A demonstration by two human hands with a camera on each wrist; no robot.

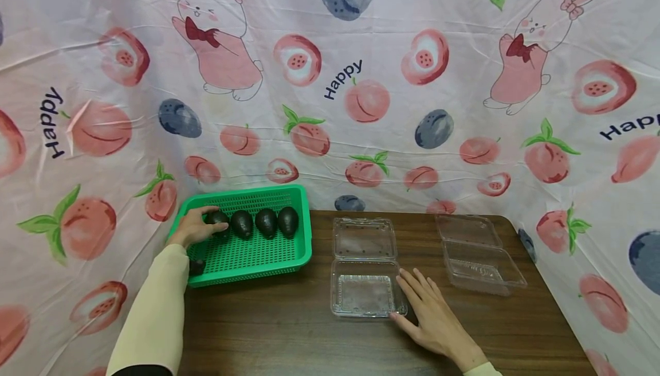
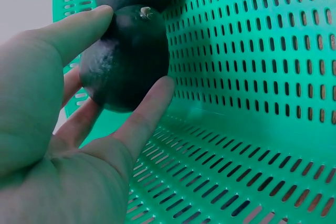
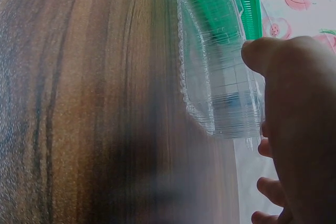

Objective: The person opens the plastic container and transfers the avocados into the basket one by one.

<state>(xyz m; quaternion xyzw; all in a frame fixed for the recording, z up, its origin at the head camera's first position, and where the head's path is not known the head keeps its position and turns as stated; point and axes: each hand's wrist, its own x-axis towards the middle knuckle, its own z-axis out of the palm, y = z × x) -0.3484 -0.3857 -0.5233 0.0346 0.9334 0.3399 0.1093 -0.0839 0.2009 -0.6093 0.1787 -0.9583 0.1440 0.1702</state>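
In the head view, my left hand (image 1: 193, 227) reaches over the left side of a green plastic basket (image 1: 304, 258). Its thumb and fingers curl round a dark avocado (image 1: 219, 224), whose stem end faces the left wrist camera between thumb and fingers. Beside it in a row lie three more avocados (image 1: 266, 223), and a dark fruit (image 1: 197, 267) shows partly in the near left corner. My right hand (image 1: 430, 313) has its fingers stretched out along the right edge of a clear plastic clamshell box (image 1: 361, 296). That box lies with its lid (image 1: 364, 238) folded back.
A second clear clamshell box (image 1: 482, 270) stands opened farther right, near the table's right edge. The brown wooden table (image 1: 268, 324) meets a printed cloth (image 1: 319, 15) at the back, and the cloth hangs on both sides too.
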